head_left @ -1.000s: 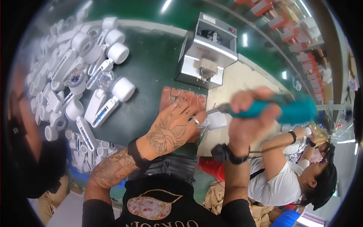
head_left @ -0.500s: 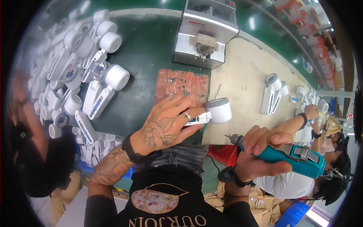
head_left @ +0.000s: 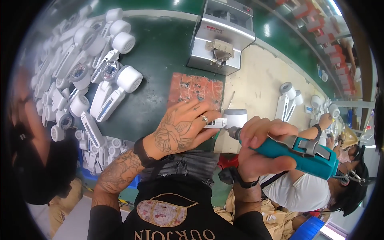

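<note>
At the near edge of the bench: one white unit, grey-rimmed head to the right, over the pale sheet. Left hand: fingers curled down over the unit's handle, just nearer than the red board. Right hand: closed round a teal driver, nose beside the unit's joint; contact cannot be told. Beyond: one grey machine. Left: heaped white units.
</note>
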Demonstrator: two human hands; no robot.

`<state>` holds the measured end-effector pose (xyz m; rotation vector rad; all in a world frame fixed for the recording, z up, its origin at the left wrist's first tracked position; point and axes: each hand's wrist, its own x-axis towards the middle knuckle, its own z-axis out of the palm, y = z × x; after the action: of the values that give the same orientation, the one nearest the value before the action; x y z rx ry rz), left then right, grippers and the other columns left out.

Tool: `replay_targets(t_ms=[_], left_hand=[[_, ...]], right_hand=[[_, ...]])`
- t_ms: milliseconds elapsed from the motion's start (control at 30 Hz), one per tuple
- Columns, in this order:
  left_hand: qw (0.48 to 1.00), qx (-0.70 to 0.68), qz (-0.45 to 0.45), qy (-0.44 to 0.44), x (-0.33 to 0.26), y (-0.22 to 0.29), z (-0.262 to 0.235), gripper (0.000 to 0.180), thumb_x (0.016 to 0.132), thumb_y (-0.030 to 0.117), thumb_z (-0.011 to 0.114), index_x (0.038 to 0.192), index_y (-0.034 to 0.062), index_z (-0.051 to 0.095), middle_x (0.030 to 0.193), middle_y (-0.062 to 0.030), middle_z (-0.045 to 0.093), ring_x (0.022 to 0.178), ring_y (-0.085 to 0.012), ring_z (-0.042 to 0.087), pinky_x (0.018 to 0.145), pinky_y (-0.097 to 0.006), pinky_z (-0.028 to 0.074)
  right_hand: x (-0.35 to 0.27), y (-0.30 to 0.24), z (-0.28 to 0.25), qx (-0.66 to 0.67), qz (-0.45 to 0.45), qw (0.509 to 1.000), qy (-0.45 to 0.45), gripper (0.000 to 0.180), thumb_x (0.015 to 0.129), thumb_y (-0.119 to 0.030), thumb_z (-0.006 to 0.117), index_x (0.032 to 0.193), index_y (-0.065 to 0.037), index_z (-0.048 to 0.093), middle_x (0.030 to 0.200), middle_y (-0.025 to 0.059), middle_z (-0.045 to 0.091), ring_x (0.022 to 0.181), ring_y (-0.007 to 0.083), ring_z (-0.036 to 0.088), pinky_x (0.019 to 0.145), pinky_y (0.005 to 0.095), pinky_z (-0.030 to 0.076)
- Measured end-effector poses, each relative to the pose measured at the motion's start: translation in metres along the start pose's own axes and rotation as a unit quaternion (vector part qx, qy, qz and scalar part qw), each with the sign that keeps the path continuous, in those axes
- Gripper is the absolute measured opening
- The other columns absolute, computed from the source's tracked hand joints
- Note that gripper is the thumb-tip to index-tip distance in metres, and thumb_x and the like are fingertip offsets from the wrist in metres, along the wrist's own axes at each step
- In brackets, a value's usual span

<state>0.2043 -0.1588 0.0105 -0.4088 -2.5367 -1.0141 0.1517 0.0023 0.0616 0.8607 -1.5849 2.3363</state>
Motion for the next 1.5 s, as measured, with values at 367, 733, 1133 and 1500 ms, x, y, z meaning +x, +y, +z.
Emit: replay_targets(t_ms=[367,733,1133,1500], left_hand=[[0.998,-0.047,-0.001,0.031,-0.008,-0.007,0.003,0.034,0.077,0.023,0.078,0.102,0.0075,0.062,0.101,-0.0049,0.061,0.092,-0.0251,0.059,0.075,-0.036,0.051],[0.999,-0.045,-0.007,0.025,-0.005,-0.007,0.002,0.033,0.071,0.018,0.084,0.086,0.0128,0.054,0.102,-0.0011,0.066,0.092,-0.0240,0.062,0.074,-0.036,0.052],[0.999,-0.049,0.014,0.001,-0.007,-0.012,0.002,0.040,0.076,0.024,0.078,0.107,0.0055,0.060,0.103,-0.0065,0.060,0.090,-0.0251,0.059,0.073,-0.036,0.051],[0.997,-0.078,0.019,0.002,-0.004,-0.011,0.000,0.029,0.076,0.019,0.077,0.092,0.0079,0.056,0.097,-0.0039,0.059,0.088,-0.0245,0.058,0.071,-0.036,0.050]], right_hand=[[0.022,-0.003,0.012,-0.012,0.087,0.996,0.003,0.077,0.089,-0.078,0.043,0.117,-0.007,0.052,0.065,0.0010,0.046,0.052,0.0141,0.042,0.052,0.0285,0.036],[0.003,0.005,0.020,-0.048,0.108,0.993,0.004,0.079,0.086,-0.080,0.044,0.110,-0.005,0.048,0.063,0.0025,0.047,0.051,0.0153,0.045,0.051,0.0300,0.038],[0.003,0.009,0.018,-0.039,0.106,0.994,-0.009,0.079,0.086,-0.081,0.044,0.109,-0.006,0.048,0.062,0.0022,0.046,0.050,0.0148,0.043,0.050,0.0300,0.038],[0.002,0.015,0.013,-0.042,0.100,0.994,-0.015,0.078,0.086,-0.079,0.045,0.111,-0.005,0.048,0.062,0.0021,0.045,0.049,0.0145,0.042,0.048,0.0300,0.038]])
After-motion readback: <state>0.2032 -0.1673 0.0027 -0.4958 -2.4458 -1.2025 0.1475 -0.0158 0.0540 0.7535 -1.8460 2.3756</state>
